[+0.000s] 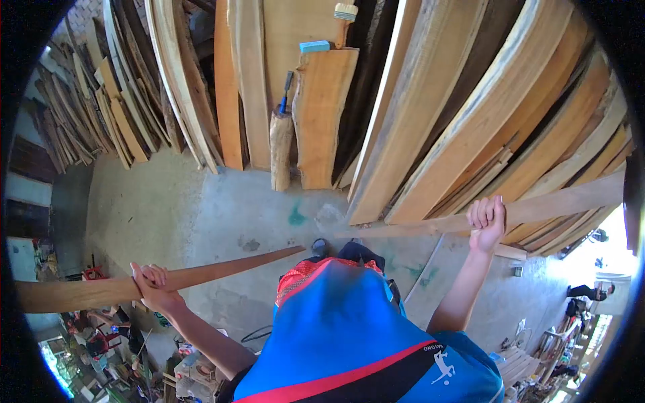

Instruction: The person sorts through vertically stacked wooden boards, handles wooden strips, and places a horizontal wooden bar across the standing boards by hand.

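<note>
My left hand (157, 287) is closed around a long, narrow brown wooden plank (225, 269), which reaches from the left edge of view toward the floor by my feet. On the other side, my right hand (487, 220) grips a second, paler wooden plank (557, 205). That plank slopes up to the right edge, and its lower end narrows toward the floor in front of my feet. Both arms are spread wide. Parts of the planks under the fingers are hidden.
Tall wooden boards (430, 101) lean along the wall ahead. A short slab (326, 114) carries a blue block (314, 46) and a paintbrush (345, 21); beside it a blue-handled tool (286, 93) rests on a log (281, 151). A person (591, 292) is at far right.
</note>
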### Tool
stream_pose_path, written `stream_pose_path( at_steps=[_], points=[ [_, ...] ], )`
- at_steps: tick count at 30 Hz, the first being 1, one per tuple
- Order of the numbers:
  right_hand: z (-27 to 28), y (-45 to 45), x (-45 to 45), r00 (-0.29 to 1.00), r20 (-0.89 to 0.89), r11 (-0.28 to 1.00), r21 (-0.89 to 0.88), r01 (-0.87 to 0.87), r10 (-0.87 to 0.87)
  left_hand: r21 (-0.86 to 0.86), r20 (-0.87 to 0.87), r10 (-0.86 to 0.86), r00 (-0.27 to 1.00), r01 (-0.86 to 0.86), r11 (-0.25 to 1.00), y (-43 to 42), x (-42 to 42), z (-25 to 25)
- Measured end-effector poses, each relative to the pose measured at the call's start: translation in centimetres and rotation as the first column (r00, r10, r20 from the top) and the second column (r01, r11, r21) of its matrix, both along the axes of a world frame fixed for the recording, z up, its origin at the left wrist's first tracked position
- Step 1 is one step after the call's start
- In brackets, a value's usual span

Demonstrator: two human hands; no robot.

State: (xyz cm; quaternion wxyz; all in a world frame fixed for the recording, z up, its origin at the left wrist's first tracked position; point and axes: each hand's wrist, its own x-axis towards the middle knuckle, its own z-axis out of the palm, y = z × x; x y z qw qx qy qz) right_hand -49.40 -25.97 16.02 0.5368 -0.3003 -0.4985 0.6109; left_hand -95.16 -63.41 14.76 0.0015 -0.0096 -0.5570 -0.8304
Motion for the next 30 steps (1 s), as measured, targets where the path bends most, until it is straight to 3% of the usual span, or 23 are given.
stream_pose_path(
  at_steps=[9, 15, 19, 22, 25, 28, 29, 30],
  points=[
    [-0.9, 4.3, -7.0, 0.991, -0.115, 0.998, 0.024, -0.065, 0.067, -0.038, 0.007, 0.145, 0.989, -0.144, 0.989, -3.3, -0.5, 1.5],
    [-2.4, 7.9, -11.6, 0.938, -0.169, 0.953, 0.078, -0.293, 0.303, -0.059, -0.053, 0.300, 0.952, -0.303, 0.951, -2.1, -0.1, 2.9],
    [-3.0, 10.5, -16.1, 0.915, -0.178, 0.932, 0.035, -0.361, 0.361, -0.068, -0.087, 0.293, 0.952, -0.299, 0.952, -3.7, -1.6, 2.2],
    [-4.3, 13.5, -19.6, 0.888, -0.234, 0.916, 0.045, -0.398, 0.397, -0.155, -0.127, 0.467, 0.875, -0.482, 0.862, -0.9, -2.7, 2.8],
    [-4.0, 17.1, -23.3, 0.872, -0.251, 0.904, 0.035, -0.425, 0.420, -0.064, -0.065, 0.447, 0.892, -0.451, 0.890, 1.3, -4.7, 3.3],
    [-3.1, 20.5, -27.0, 0.861, -0.240, 0.888, 0.018, -0.459, 0.449, -0.099, -0.061, 0.453, 0.889, -0.457, 0.884, 4.1, -7.4, 3.6],
    [-3.2, 21.6, -28.3, 0.855, -0.250, 0.884, 0.006, -0.468, 0.454, -0.062, -0.027, 0.561, 0.827, -0.562, 0.825, 5.6, -8.9, 3.5],
    [-3.8, 22.4, -29.4, 0.857, -0.266, 0.887, -0.016, -0.462, 0.442, -0.077, -0.052, 0.515, 0.856, -0.517, 0.852, 6.9, -9.6, 3.7]
  ],
)
